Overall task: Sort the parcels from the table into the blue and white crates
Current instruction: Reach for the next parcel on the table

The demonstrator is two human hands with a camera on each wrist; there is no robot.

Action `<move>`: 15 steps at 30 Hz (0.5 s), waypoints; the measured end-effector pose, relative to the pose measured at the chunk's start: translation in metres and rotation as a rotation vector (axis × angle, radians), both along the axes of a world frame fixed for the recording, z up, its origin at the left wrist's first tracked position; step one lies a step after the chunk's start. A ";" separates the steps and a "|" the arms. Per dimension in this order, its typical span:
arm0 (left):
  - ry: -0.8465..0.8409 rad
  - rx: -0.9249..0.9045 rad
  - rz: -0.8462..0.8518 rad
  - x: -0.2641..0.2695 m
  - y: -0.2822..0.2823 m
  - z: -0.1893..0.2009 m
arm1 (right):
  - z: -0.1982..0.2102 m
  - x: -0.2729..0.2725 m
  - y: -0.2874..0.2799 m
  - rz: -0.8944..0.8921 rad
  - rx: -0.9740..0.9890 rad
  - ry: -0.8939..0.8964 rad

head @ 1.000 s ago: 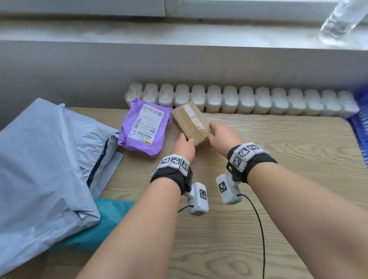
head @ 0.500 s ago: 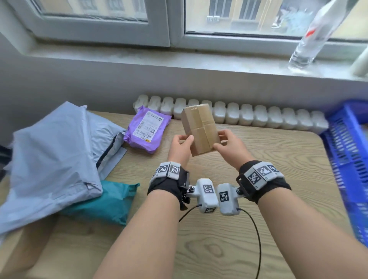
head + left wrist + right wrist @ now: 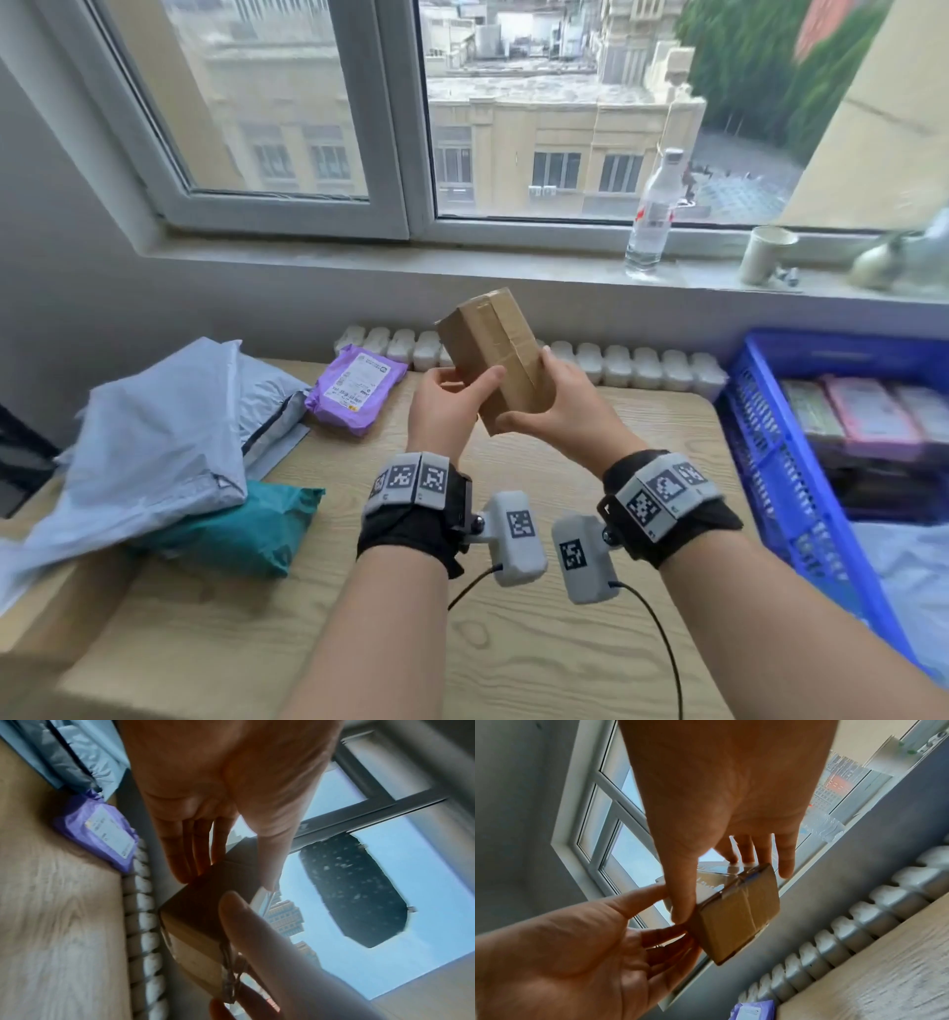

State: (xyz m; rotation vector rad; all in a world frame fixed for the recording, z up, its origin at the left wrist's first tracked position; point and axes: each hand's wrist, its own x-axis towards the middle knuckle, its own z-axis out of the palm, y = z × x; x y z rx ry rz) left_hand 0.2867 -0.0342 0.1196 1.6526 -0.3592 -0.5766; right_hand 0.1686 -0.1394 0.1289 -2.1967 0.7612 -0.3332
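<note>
A small brown cardboard box (image 3: 493,354), sealed with tape, is up in the air over the back of the wooden table (image 3: 513,642), standing on end and tilted. My left hand (image 3: 462,383) grips its lower left side between thumb and fingers. My right hand (image 3: 536,393) holds its lower right side and bottom corner. In the left wrist view the left hand (image 3: 226,860) pinches the box (image 3: 200,914). The right wrist view shows the right hand (image 3: 721,880) on the box (image 3: 736,914). A purple parcel (image 3: 354,390) with a white label lies on the table at the back left.
A pile of grey-blue mailer bags (image 3: 154,437) covers the table's left side, with a teal parcel (image 3: 241,534) beneath it. A blue crate (image 3: 780,473) holding several parcels stands to the right of the table. A radiator (image 3: 642,367) runs behind the table; a bottle (image 3: 652,216) stands on the windowsill.
Both hands have lifted the cardboard box off the table, raised it and turned it on end. The head view has tilted up towards the window.
</note>
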 end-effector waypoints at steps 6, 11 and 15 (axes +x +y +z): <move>0.081 -0.138 -0.109 -0.013 0.014 0.027 | 0.039 -0.037 0.013 -0.019 0.279 -0.151; 0.159 -0.198 -0.217 -0.003 0.027 0.043 | 0.049 -0.035 0.025 -0.056 0.402 -0.227; 0.183 -0.170 -0.266 0.009 0.041 0.043 | 0.054 -0.023 0.048 -0.026 0.503 -0.282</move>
